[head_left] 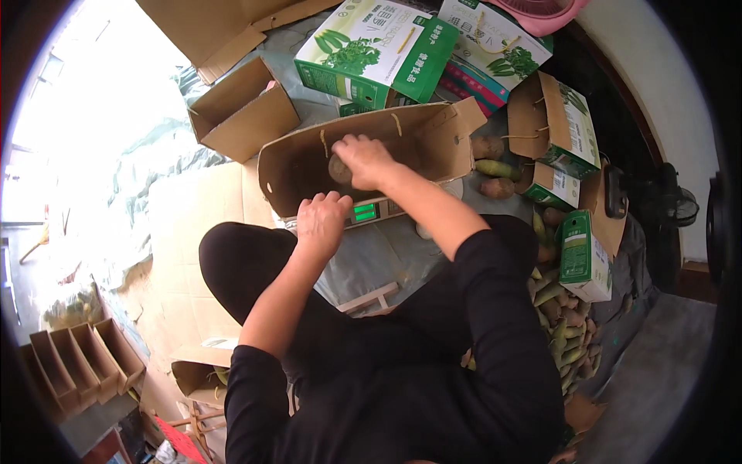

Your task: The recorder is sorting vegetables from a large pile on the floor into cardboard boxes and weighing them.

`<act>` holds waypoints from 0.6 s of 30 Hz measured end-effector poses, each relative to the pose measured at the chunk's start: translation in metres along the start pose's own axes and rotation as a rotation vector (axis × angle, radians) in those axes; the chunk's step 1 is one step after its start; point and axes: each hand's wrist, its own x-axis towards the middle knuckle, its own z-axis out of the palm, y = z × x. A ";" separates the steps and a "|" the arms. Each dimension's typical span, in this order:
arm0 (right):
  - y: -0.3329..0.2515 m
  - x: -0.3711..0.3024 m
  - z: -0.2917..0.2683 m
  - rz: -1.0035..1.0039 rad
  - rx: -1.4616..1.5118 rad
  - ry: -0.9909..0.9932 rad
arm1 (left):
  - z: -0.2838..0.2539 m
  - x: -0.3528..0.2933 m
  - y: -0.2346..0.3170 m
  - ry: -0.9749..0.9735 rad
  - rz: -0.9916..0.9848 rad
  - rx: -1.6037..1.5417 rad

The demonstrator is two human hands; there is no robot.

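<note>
In front of me an open cardboard box [433, 147] with rope handles stands on a scale whose display [365, 213] glows green. My right hand [365, 161] reaches into the box, its fingers closed on a round brown root vegetable [339, 169]. Over the box's near edge curl the fingers of my left hand [321, 223], gripping the cardboard beside the display. Just right of the box lie a green radish [497, 168] and brown root vegetables [496, 188]. Shadow hides much of the box's inside.
White-and-green printed cartons [371, 46] stand behind the box. Smaller open cartons [556, 124] line the right side, near a heap of radishes and brown roots [572, 332]. Several empty cardboard boxes [85, 356] stand in a row at the lower left. A pink basin [541, 15] is at the back.
</note>
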 end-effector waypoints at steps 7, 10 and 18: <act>-0.011 0.027 0.034 0.074 -0.100 -0.008 | -0.001 0.003 0.004 0.019 0.017 -0.017; -0.010 0.017 0.012 0.070 0.117 0.055 | 0.002 0.004 0.001 0.006 0.008 0.018; 0.068 -0.074 -0.110 -0.045 0.544 0.306 | 0.000 0.015 -0.005 0.003 -0.029 0.093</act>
